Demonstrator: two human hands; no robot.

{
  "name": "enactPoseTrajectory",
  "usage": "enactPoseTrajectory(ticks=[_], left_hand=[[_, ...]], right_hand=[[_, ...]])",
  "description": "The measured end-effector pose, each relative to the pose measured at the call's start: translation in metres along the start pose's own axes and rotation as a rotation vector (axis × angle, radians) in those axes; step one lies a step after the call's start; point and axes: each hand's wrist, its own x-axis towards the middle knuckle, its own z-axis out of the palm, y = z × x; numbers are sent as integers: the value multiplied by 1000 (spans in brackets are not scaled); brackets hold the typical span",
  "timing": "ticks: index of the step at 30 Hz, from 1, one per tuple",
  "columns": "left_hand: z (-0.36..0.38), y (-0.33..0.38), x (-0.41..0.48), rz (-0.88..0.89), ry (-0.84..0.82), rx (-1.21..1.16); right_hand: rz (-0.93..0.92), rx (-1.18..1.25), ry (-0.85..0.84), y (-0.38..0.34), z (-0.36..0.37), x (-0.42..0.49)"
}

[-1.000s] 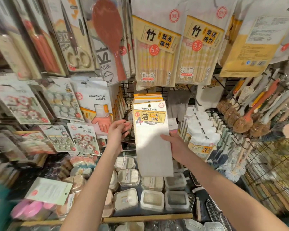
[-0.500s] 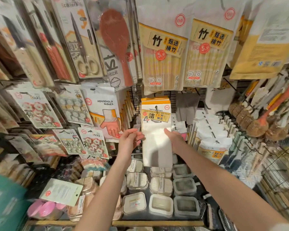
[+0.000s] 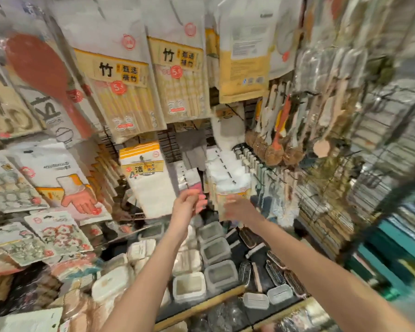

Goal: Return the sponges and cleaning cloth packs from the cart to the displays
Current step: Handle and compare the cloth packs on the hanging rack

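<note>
The cleaning cloth pack (image 3: 149, 180), white with a yellow header, hangs on its hook at the front of a row of like packs. It is free of both hands. My left hand (image 3: 187, 203) hovers just right of the pack's lower edge, fingers loosely curled and holding nothing. My right hand (image 3: 238, 207) is farther right, in front of the hanging white packs (image 3: 228, 180). It is motion-blurred and looks empty. No cart is in view.
Bamboo chopstick packs (image 3: 127, 92) hang above, household glove packs (image 3: 67, 185) to the left, and brushes (image 3: 276, 140) on the wire rack to the right. Lidded plastic boxes (image 3: 216, 252) fill the shelf under my arms. The whole view is blurred.
Both hands have let go of the cloth pack, which now hangs by itself. My hands have shifted right of it and the view has swung to the right.
</note>
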Motion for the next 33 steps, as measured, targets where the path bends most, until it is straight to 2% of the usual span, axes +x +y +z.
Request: enactPoseTrajectory(ticks=[1,2,5,8,13,18,23,28,33], left_hand=[[26,-7,-3,-18,-48,19],[55,-14,-9,-38,-106,54],[144,-43,-31,-82,-338,142],[216,-75,-57,-206,-477,94],[343,-132,-128,-289,-624,214],[443,-193,-186,-398,-723,289],[515,-243,-234,-378,-827,429],[568,-286,-257,-382,-892,538],[626,-345,-244,-498,-888,669]], right_hand=[[-25,89,11,8,-23,-23],[-39,70,78,12,-50,-49],[60,-41,422,48,-136,-124],[114,-5,669,96,-212,-182],[203,265,891,172,-308,-292],[305,384,971,242,-355,-382],[411,436,1023,295,-395,-444],[482,528,1076,325,-432,-466],[558,602,1080,358,-470,-460]])
